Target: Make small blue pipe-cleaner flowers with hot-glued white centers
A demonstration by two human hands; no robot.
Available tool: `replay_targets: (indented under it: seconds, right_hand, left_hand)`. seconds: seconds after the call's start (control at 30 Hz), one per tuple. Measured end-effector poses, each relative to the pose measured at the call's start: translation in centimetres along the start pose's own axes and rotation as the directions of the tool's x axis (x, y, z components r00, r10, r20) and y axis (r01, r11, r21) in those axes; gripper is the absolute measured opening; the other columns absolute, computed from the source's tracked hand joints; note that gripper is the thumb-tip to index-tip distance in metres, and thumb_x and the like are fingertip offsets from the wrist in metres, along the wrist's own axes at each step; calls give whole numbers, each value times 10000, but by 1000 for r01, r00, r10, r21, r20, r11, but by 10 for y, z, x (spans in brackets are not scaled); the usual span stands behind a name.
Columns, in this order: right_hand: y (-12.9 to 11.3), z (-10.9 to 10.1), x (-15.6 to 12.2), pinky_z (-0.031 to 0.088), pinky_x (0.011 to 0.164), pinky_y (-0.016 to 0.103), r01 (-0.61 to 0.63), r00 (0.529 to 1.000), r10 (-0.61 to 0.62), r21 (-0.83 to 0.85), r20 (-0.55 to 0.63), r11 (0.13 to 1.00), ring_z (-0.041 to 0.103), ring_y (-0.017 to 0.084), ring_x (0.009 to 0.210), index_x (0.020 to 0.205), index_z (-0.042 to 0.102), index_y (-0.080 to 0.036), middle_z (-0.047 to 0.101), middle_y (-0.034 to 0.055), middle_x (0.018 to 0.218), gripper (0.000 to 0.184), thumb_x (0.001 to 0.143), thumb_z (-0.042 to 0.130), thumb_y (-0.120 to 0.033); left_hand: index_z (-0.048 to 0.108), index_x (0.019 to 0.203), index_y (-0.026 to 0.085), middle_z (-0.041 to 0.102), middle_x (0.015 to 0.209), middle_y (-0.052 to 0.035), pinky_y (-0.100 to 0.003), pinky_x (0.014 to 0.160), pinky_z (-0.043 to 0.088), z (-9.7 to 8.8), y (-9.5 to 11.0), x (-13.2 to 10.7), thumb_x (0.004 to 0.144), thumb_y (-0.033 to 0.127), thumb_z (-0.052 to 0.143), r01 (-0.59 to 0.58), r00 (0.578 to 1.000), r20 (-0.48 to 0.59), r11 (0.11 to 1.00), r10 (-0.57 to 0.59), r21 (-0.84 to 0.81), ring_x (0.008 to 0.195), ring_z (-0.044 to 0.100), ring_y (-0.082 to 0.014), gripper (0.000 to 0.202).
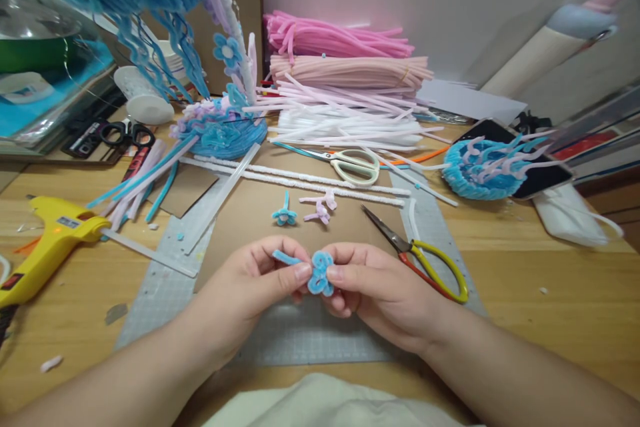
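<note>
Between both hands, above the cardboard sheet (pixel 235 233), is a blue pipe cleaner (pixel 320 273) bent into curled loops like petals, with a straight tail pointing left. My left hand (pixel 265 273) is closed, pinching its left side between thumb and fingers. On the other side, the thumb and fingers of my right hand (pixel 370 277) pinch the looped part. Just beyond the hands lie a finished blue pipe-cleaner flower (pixel 285 215) with a stem and two small lilac pipe-cleaner pieces (pixel 323 212). Yellow-and-red handled scissors (pixel 425 260) rest to the right of my right hand.
A yellow glue gun (pixel 55 240) lies at left. Cream-handled scissors (pixel 350 163) and white pipe cleaners (pixel 300 180) lie ahead. Pink bundles (pixel 340 37) are stacked behind. A tall blue pipe-cleaner model (pixel 225 133) stands back left; a blue piece (pixel 480 167) rests on a phone (pixel 545 170).
</note>
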State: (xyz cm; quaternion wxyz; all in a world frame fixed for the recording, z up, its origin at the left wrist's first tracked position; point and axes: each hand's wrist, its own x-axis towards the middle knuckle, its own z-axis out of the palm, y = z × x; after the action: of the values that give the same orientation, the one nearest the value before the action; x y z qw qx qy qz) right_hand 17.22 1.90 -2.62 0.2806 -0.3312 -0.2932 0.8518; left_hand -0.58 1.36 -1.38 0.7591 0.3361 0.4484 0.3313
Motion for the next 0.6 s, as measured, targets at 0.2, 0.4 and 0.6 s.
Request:
replay_targets:
  seconds: [0.2,0.4,0.6]
  right_hand:
    - [-1,2,-1,328,521,180,19,999,-20,13,51,1000,444,57,546,791,656,-114,610,25,723,140,763,677,-249]
    - [0,6,-1,316,532,187,86,992,-87,11,88,996,455,76,585,787,674,-130,609,17,673,118,763,671,-246]
    - [2,4,0,343,538,209,129,990,-126,-69,57,989,481,92,597,784,639,-140,622,22,686,143,752,673,-275]
  left_hand:
    - [601,722,173,593,641,22,-221,605,376,-1,-2,1,715,321,733,30,999,48,997,-27,-76,615,497,-104,199]
    - [585,681,160,592,577,23,-197,535,353,-2,-4,2,707,245,736,117,991,82,979,-104,-167,545,485,-85,174]
    - [588,668,161,603,588,16,-210,576,379,-2,-2,1,692,279,745,129,989,97,977,-114,-172,571,506,-98,197]
